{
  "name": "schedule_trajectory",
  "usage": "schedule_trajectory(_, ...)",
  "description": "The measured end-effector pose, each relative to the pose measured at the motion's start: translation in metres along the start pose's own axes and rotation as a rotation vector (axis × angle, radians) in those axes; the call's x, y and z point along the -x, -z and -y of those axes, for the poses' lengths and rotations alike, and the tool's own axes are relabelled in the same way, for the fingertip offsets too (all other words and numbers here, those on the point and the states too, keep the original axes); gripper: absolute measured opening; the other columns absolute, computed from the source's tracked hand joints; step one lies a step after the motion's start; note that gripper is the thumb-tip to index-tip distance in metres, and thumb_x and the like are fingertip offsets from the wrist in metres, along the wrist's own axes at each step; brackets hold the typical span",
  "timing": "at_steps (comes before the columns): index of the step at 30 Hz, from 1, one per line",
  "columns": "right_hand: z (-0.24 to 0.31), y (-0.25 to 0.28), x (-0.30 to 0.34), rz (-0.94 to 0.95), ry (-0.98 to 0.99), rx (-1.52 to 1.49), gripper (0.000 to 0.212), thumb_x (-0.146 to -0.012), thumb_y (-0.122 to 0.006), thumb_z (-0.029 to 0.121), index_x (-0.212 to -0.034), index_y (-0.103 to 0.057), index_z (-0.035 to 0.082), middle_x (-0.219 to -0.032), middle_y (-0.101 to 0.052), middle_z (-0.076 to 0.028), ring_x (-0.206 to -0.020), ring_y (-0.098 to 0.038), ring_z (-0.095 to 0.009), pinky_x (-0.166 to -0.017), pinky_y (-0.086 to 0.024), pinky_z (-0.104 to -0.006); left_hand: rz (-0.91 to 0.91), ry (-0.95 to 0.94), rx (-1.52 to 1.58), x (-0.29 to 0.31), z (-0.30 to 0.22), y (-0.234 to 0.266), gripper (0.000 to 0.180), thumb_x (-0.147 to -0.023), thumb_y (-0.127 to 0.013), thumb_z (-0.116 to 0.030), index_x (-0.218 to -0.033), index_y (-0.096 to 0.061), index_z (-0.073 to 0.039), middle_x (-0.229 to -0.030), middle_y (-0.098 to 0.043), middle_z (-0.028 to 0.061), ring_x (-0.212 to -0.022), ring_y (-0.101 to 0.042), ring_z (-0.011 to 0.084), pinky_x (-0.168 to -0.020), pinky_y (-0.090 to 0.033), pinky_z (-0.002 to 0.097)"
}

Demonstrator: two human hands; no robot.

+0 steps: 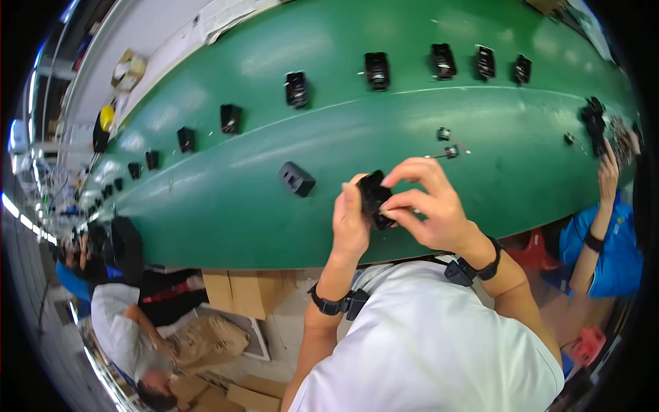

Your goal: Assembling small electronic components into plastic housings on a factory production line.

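A black, box-shaped plastic housing (371,191) is held over the near part of the green table, its open side turned up. My left hand (350,221) is closed round its left side, thumb along the edge. From the right, my right hand (431,206) reaches in, its index finger at the housing's upper edge. Its thumb and another finger are pinched together over the opening; whatever they grip is too small to make out. To the left lies another black housing (296,179), with a slot in its face. Beyond my hands lie two small wired parts (451,151) (443,134).
Along the green table (226,199) runs a spaced row of black housings (377,71), some with wires inside. At the right, a co-worker in a blue top (597,240) reaches toward a black object (593,120). Cardboard boxes (250,292) stand below the near edge; another person sits lower left.
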State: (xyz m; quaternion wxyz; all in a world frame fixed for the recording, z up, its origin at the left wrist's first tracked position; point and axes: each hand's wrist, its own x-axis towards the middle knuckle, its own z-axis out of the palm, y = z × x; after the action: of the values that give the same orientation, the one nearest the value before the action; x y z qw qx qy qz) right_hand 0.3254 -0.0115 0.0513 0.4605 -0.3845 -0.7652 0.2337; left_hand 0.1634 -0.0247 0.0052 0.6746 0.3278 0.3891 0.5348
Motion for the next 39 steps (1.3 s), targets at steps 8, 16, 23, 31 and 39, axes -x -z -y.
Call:
schedule_trajectory(8, -0.012, -0.006, 0.007, -0.019, 0.241, -0.058, 0.012, -0.074, -0.070, 0.007, -0.079, -0.059, 0.006, -0.119, -0.054, -0.009, -0.114, -0.050, -0.031, -0.086, -0.046, -0.0422, -0.110, -0.067, -0.175, -0.003, -0.001, 0.006, 0.062, -0.098, -0.039, -0.056, -0.107, -0.059, 0.002, -0.100, -0.059, 0.0069, -0.090, -0.055, 0.0153, -0.080, -0.045, 0.0300)
schedule_trajectory(16, -0.005, -0.001, 0.019, -0.055, 0.268, 0.070, 0.012, -0.073, -0.067, 0.010, -0.073, -0.058, 0.003, -0.120, -0.051, -0.009, -0.117, -0.045, -0.030, -0.082, -0.046, -0.0407, 0.105, -0.050, -0.350, -0.007, -0.004, 0.012, 0.060, -0.098, -0.039, -0.055, -0.120, -0.051, 0.000, -0.093, -0.063, 0.0087, -0.066, -0.063, 0.0152, -0.044, -0.049, 0.0239)
schedule_trajectory(23, -0.006, 0.000, 0.021, -0.065, 0.210, 0.168, 0.010, -0.073, -0.067, 0.011, -0.073, -0.061, 0.002, -0.123, -0.049, -0.009, -0.120, -0.043, -0.030, -0.085, -0.046, -0.0400, 0.031, -0.045, -0.320, -0.010, 0.001, -0.001, 0.059, -0.098, -0.038, -0.054, -0.122, -0.051, -0.002, -0.096, -0.063, 0.0086, -0.076, -0.064, 0.0158, -0.053, -0.052, 0.0251)
schedule_trajectory(31, -0.010, 0.003, 0.028, -0.081, 0.165, 0.132, 0.014, -0.072, -0.067, 0.008, -0.064, -0.056, 0.004, -0.126, -0.049, -0.010, -0.120, -0.043, -0.030, -0.087, -0.045, -0.0409, 0.047, 0.037, -0.253, -0.020, 0.009, -0.001, 0.061, -0.097, -0.039, -0.057, -0.123, -0.049, -0.003, -0.098, -0.063, 0.0091, -0.079, -0.066, 0.0186, -0.049, -0.051, 0.0260)
schedule_trajectory(39, -0.001, 0.013, 0.030, -0.003, 0.184, 0.288, 0.008, -0.075, -0.063, 0.008, -0.075, -0.058, 0.002, -0.125, -0.050, -0.011, -0.122, -0.045, -0.031, -0.084, -0.048, -0.0405, 0.081, 0.049, -0.190, -0.014, 0.011, -0.017, 0.063, -0.098, -0.037, -0.056, -0.132, -0.042, -0.003, -0.116, -0.058, 0.0133, -0.102, -0.062, 0.0246, -0.075, -0.055, 0.0322)
